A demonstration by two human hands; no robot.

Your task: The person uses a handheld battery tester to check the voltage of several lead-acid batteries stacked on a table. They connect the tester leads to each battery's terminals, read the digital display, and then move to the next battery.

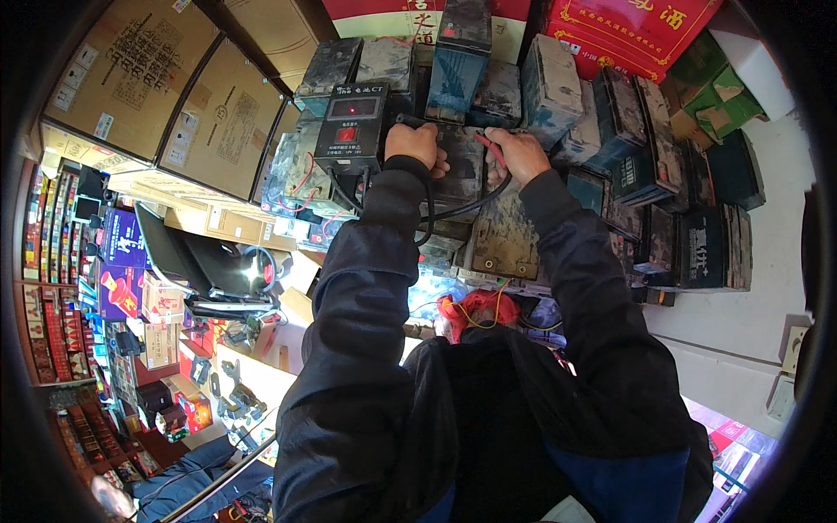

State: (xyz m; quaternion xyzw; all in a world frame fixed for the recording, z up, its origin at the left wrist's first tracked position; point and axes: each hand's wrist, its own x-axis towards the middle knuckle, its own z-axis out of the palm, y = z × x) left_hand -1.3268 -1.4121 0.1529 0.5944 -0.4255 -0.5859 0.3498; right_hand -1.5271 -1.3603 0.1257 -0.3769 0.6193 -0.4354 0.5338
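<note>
Sleeves (362, 270), both dark, stretch from the wearer toward twelve o'clock, past a red bundle with a yellow wire (499, 303) just beyond the chest. A dusty tan battery (506, 235) comes next, near the right forearm. Beyond it, at twelve, lies the battery being worked on (459, 179), grimy and dark-topped, between the two hands. The right hand (521, 157) has thumb and fingers clamped on a red clip (494, 152) over that battery's right side. The left hand (417, 146) is curled, fingers together, at a black grip (408, 119) near its left side; from where I stand I can't tell how firmly it holds. Black cable (475, 206) loops below both hands. At eleven, just beside the left hand, stands a black tester (350, 131), its small red light lit above a red switch (346, 135). More batteries (645, 144) crowd one o'clock. Farther off, big cartons (131, 83) stack at ten, and a red box (610, 35) sits at one.
</note>
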